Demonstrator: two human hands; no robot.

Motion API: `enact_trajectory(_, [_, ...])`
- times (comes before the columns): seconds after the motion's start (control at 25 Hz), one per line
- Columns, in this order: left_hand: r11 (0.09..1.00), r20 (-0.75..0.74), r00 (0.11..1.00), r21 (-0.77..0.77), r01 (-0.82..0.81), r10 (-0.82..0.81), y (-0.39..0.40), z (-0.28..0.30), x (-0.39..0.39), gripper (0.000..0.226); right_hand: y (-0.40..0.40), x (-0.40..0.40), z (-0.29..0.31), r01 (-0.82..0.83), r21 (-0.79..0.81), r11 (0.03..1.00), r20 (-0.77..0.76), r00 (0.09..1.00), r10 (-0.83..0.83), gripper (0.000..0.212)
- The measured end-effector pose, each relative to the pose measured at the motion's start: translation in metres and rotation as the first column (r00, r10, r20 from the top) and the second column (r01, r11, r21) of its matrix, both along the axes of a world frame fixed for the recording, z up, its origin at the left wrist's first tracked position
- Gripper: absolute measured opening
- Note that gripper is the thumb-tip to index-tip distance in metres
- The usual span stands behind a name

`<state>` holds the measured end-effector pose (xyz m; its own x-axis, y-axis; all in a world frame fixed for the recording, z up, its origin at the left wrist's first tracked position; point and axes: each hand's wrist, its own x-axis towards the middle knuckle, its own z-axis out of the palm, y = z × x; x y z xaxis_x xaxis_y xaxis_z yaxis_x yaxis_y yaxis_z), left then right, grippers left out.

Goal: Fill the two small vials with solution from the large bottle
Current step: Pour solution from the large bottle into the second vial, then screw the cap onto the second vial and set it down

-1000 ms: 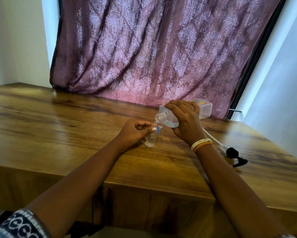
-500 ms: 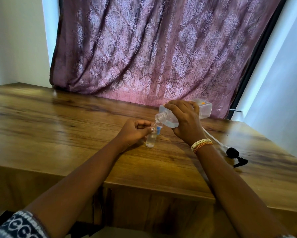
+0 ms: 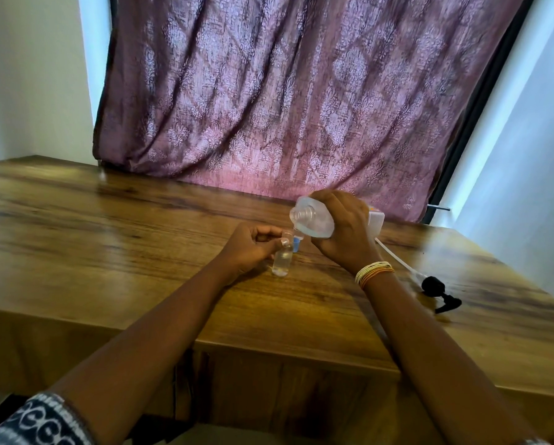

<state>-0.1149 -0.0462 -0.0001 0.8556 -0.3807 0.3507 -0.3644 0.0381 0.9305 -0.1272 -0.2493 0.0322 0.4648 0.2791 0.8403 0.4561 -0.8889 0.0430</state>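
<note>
My right hand (image 3: 343, 234) grips the large clear bottle (image 3: 314, 220), which is tipped on its side with its open neck pointing left and down. Just below the neck stands a small clear vial (image 3: 282, 260) holding clear liquid, upright on the wooden table (image 3: 109, 239). My left hand (image 3: 253, 247) pinches the vial near its top with thumb and fingers. Behind the vial a small blue piece (image 3: 296, 244) shows, mostly hidden; what it belongs to I cannot tell.
A black pump head (image 3: 436, 289) with a long white tube lies on the table to the right of my right wrist. A purple patterned curtain (image 3: 285, 91) hangs behind the table. The table's front edge runs below my forearms.
The large bottle has turned, so its open neck now faces more towards me and sits slightly higher above the vial. My left hand stays on the vial.
</note>
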Motion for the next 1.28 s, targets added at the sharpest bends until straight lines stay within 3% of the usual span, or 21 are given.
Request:
enact_trajectory(0.16, [1.0,-0.023,1.0,-0.001,0.002,-0.002,0.0,0.001,0.0,0.027,0.0,0.0,0.007,-0.092,0.27,0.959,-0.067,0.991,0.113,0.06])
enact_trajectory(0.28, [1.0,-0.028,1.0,-0.022,0.004,-0.005,0.0,0.0,0.001,0.024,-0.005,0.001,0.027,-0.078,0.549,0.832,-0.102,0.982,0.16,0.067])
enact_trajectory(0.4, [1.0,-0.036,0.999,-0.01,-0.003,0.003,-0.001,0.0,0.004,0.023,-0.024,0.013,0.045,0.047,0.741,0.67,-0.239,0.951,0.198,0.075])
enact_trajectory(0.52, [1.0,-0.04,0.999,-0.007,0.002,-0.002,-0.001,0.001,0.001,0.021,-0.041,0.027,0.051,0.135,0.812,0.568,-0.337,0.902,0.268,0.077])
enact_trajectory(0.76, [1.0,-0.034,0.999,-0.005,0.015,-0.015,0.0,0.003,-0.002,0.022,-0.055,0.043,0.043,0.095,0.863,0.496,-0.325,0.856,0.401,0.071])
enact_trajectory(0.92, [1.0,-0.034,0.999,0.006,0.019,-0.019,0.001,0.004,-0.003,0.024,-0.056,0.045,0.039,0.067,0.906,0.418,-0.274,0.845,0.459,0.097])
enact_trajectory(1.0, [1.0,-0.04,0.999,0.013,0.021,-0.02,0.0,0.004,-0.004,0.025,-0.045,0.034,0.034,0.093,0.869,0.485,-0.24,0.938,0.25,0.097])
enact_trajectory(1.08, [1.0,-0.044,0.999,0.014,0.017,-0.016,-0.001,0.004,-0.004,0.023,-0.032,0.02,0.022,0.057,0.767,0.64,-0.006,0.997,-0.082,0.066])
enact_trajectory(1.12, [1.0,-0.044,0.999,0.011,0.016,-0.015,-0.001,0.004,-0.004,0.021,-0.024,0.014,0.015,0.026,0.662,0.749,0.111,0.985,-0.132,0.047])
enact_trajectory(1.16, [1.0,-0.044,0.999,0.011,0.013,-0.013,-0.002,0.004,-0.003,0.02,-0.015,0.008,0.01,-0.01,0.525,0.851,0.127,0.99,-0.066,0.033])
enact_trajectory(1.24, [1.0,-0.036,0.999,0.022,0.004,-0.004,-0.001,0.002,-0.001,0.019,-0.001,0.005,-0.004,-0.06,0.253,0.966,-0.172,0.979,0.105,0.029])
enact_trajectory(1.28, [1.0,-0.029,1.0,0.025,-0.001,0.002,-0.001,0.001,0.0,0.019,0.004,0.007,-0.01,-0.045,0.143,0.989,-0.364,0.926,0.095,0.036])
